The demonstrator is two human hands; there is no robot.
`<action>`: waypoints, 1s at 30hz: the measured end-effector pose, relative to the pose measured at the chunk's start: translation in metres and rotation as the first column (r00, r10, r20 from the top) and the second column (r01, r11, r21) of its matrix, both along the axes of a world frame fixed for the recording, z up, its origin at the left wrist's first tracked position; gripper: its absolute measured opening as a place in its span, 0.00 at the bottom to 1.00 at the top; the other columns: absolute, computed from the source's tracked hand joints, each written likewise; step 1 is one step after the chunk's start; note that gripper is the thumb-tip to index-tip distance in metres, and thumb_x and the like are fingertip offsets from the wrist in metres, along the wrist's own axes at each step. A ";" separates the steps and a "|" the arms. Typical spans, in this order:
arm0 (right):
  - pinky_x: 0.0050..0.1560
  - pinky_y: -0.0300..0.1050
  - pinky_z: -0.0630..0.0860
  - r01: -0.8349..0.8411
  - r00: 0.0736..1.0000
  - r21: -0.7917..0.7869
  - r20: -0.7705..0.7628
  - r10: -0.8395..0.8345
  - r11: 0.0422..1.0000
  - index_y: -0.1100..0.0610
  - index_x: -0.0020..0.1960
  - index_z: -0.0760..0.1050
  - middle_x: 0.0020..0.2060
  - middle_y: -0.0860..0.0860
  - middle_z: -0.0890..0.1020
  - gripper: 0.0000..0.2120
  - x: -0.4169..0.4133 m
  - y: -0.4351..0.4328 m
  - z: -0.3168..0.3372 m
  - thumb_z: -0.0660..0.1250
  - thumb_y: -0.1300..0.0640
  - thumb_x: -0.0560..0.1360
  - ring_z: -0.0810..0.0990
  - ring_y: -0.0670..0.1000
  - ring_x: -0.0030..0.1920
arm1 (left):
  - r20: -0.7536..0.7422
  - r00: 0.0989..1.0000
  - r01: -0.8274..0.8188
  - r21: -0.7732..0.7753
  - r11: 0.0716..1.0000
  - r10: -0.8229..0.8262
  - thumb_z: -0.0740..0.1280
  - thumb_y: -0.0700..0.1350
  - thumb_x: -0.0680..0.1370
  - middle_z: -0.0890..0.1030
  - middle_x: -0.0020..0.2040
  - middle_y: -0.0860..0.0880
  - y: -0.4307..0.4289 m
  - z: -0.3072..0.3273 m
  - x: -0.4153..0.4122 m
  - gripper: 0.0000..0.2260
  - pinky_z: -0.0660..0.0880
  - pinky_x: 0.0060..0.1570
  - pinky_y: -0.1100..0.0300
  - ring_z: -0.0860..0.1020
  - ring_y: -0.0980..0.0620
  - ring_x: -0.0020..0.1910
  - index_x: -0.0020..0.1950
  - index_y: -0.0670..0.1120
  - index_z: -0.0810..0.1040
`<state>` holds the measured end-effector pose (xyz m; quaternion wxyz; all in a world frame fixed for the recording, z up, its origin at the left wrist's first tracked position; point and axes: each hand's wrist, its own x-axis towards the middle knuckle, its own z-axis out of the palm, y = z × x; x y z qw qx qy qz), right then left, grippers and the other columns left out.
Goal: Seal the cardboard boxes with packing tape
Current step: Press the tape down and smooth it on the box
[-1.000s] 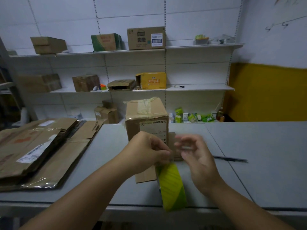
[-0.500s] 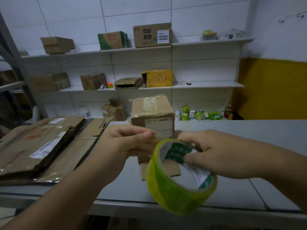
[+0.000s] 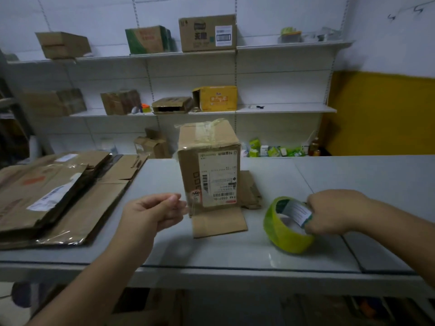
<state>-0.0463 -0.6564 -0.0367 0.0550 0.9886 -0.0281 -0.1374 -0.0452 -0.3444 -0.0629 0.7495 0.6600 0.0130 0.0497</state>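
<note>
A tall cardboard box (image 3: pixel 209 161) with a shipping label stands upright on the grey table (image 3: pixel 235 250), a loose flap lying flat in front of it. My right hand (image 3: pixel 334 211) grips a yellow-green roll of packing tape (image 3: pixel 286 229) by its core, to the right of the box. My left hand (image 3: pixel 155 211) pinches the free end of a clear tape strip (image 3: pixel 190 205) in front of the box's lower left corner. The strip between my hands is nearly invisible.
Flattened cardboard boxes (image 3: pixel 54 191) are stacked on the table's left part. Wall shelves (image 3: pixel 282 109) behind hold several cartons, among them a yellow box (image 3: pixel 215 98). Small green packets (image 3: pixel 273 150) lie beyond the table. A table seam runs at the right.
My hands have drawn apart: the right one carried the roll to the right and down near the table, and the left one holds the pulled-out tape end at the left.
</note>
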 end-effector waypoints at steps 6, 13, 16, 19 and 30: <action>0.61 0.42 0.72 -0.484 0.784 0.192 0.529 0.326 0.854 0.48 0.63 0.72 0.62 0.45 0.72 0.24 -0.005 0.034 -0.003 0.62 0.61 0.69 0.70 0.45 0.61 | 0.061 0.998 0.014 -0.001 1.000 -0.014 0.68 0.37 0.70 0.83 0.36 0.41 0.000 0.002 -0.001 0.05 0.81 0.36 0.57 0.83 0.46 0.35 0.43 0.38 0.81; 0.67 0.40 0.60 -0.599 0.801 0.194 0.140 0.582 0.777 0.43 0.76 0.46 0.71 0.42 0.62 0.41 0.001 0.067 -0.013 0.64 0.38 0.72 0.61 0.45 0.68 | 0.174 0.985 -0.033 0.121 0.992 0.011 0.69 0.43 0.65 0.84 0.37 0.41 0.008 0.007 -0.008 0.10 0.81 0.37 0.59 0.83 0.44 0.38 0.42 0.41 0.82; 0.63 0.43 0.65 -0.530 0.847 0.201 0.082 0.525 0.824 0.39 0.75 0.44 0.64 0.45 0.67 0.42 0.002 0.065 -0.001 0.66 0.38 0.70 0.64 0.49 0.62 | 0.247 0.968 -0.081 0.113 0.990 0.051 0.69 0.44 0.65 0.84 0.36 0.43 0.012 0.014 -0.013 0.06 0.80 0.35 0.62 0.83 0.47 0.37 0.39 0.45 0.83; 0.60 0.47 0.72 -0.513 0.831 0.350 -0.026 0.556 0.783 0.31 0.61 0.63 0.56 0.38 0.70 0.24 -0.014 0.062 0.034 0.69 0.40 0.68 0.69 0.45 0.58 | 0.314 0.948 -0.069 0.033 0.997 0.055 0.73 0.52 0.63 0.84 0.36 0.45 0.020 0.036 -0.018 0.08 0.79 0.35 0.63 0.83 0.49 0.36 0.37 0.48 0.84; 0.42 0.40 0.76 -0.133 0.878 0.685 -0.253 0.406 0.716 0.55 0.47 0.79 0.40 0.53 0.84 0.18 0.012 0.021 0.110 0.69 0.47 0.61 0.83 0.52 0.42 | 0.428 0.897 -0.064 -0.113 0.992 0.107 0.67 0.44 0.66 0.83 0.32 0.48 0.014 0.088 -0.007 0.06 0.79 0.33 0.63 0.82 0.53 0.32 0.37 0.45 0.83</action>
